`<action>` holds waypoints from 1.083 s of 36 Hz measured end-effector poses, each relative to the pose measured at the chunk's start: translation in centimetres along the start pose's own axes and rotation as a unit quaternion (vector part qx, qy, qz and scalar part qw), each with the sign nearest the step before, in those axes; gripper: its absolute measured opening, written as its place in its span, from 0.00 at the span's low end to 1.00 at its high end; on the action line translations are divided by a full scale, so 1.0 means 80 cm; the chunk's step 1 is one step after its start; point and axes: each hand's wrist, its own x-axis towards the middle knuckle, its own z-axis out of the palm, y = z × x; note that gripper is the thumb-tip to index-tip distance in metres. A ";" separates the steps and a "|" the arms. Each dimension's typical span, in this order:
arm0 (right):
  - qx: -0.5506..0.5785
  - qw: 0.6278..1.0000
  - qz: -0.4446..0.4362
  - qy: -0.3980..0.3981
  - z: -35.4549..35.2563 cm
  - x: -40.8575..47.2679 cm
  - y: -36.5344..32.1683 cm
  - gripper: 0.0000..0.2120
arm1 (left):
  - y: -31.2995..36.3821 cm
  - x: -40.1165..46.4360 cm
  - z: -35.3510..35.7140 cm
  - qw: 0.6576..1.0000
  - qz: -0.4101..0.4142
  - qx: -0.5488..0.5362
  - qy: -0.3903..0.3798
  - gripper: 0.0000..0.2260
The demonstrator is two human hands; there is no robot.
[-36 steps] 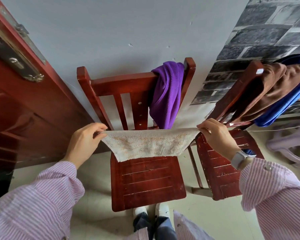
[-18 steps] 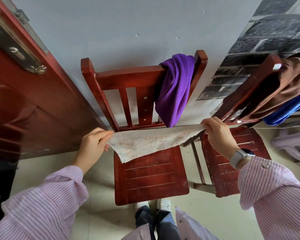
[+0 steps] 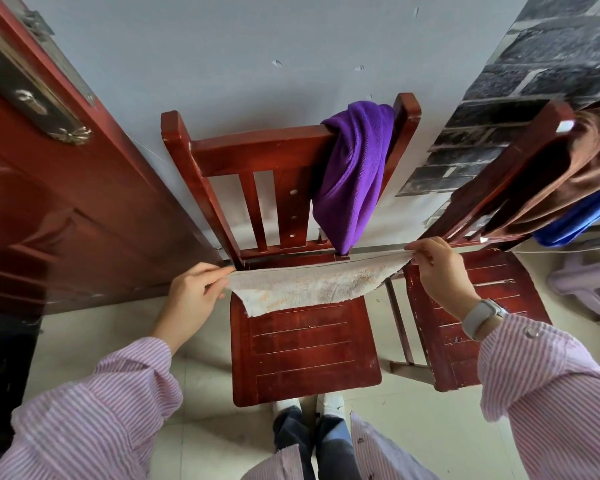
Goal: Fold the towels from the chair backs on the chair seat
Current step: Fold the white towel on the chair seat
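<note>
A beige towel (image 3: 312,285) is stretched flat over the rear of the red chair seat (image 3: 305,358). My left hand (image 3: 191,296) pinches its left corner and my right hand (image 3: 437,268) pinches its right corner. The towel's near edge droops onto the seat. A purple towel (image 3: 354,171) hangs over the right end of this chair's back (image 3: 257,150). On the second chair's back at the right hang a brown towel (image 3: 575,174) and a blue towel (image 3: 575,223).
A red door (image 3: 59,188) with a metal lock plate stands close on the left. The second red chair's seat (image 3: 465,323) is beside the first on the right. A pale plastic stool (image 3: 586,285) sits at the far right. My feet are below the seat's front edge.
Both hands have carried the beige towel lower and farther back over the seat, so its near edge now lies on the wood. The view has shifted closer to the chair.
</note>
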 end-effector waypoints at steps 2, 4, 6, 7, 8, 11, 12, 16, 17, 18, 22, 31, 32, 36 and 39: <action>0.001 1.000 -0.011 0.006 -0.001 -0.001 0.000 0.11 | -0.001 0.000 0.000 0.997 0.044 0.058 0.015 0.10; -0.004 1.000 -0.018 0.011 -0.002 -0.001 0.002 0.10 | -0.001 0.001 0.000 0.991 0.071 0.108 0.037 0.08; -0.015 1.000 -0.025 0.012 -0.003 -0.001 0.003 0.11 | 0.001 0.001 0.000 0.986 0.080 0.136 0.057 0.06; -0.021 0.999 -0.031 0.012 -0.004 -0.002 0.003 0.11 | 0.002 0.001 0.000 0.983 0.085 0.146 0.066 0.06; -0.028 0.999 -0.040 0.014 -0.004 -0.003 0.002 0.11 | 0.002 0.001 0.000 0.981 0.091 0.155 0.073 0.06; -0.048 0.996 -0.069 0.022 -0.006 -0.006 0.002 0.11 | 0.000 0.000 -0.002 0.974 0.110 0.181 0.085 0.12; -0.056 0.995 -0.075 0.021 -0.006 -0.006 0.002 0.11 | -0.001 0.000 -0.003 0.970 0.118 0.192 0.089 0.13; -0.081 0.993 -0.085 0.013 -0.003 -0.008 0.004 0.13 | -0.009 0.000 -0.001 0.958 0.114 0.254 0.067 0.12; -0.084 0.993 -0.083 0.009 0.000 -0.007 0.003 0.13 | -0.010 0.001 0.001 0.955 0.105 0.272 0.051 0.09; -0.085 0.993 -0.080 0.006 0.003 -0.006 0.002 0.12 | -0.012 0.001 0.002 0.954 0.092 0.283 0.032 0.05; -0.086 0.993 -0.085 0.010 0.019 0.003 -0.003 0.10 | -0.017 0.013 0.002 0.964 0.021 0.266 -0.014 0.08; -0.054 0.990 -0.096 0.083 0.039 0.021 -0.028 0.09 | -0.007 0.040 -0.003 0.974 -0.005 0.170 0.149 0.12; -0.051 0.989 -0.105 0.093 0.038 0.019 -0.029 0.09 | -0.006 0.037 -0.004 0.971 -0.004 0.170 0.168 0.13; -0.043 0.985 -0.137 0.099 0.035 -0.006 -0.018 0.09 | -0.023 0.009 -0.002 0.954 0.061 0.195 0.219 0.15; -0.048 0.986 -0.142 0.075 0.046 -0.036 0.001 0.09 | -0.056 -0.023 0.016 0.954 0.101 0.193 0.205 0.14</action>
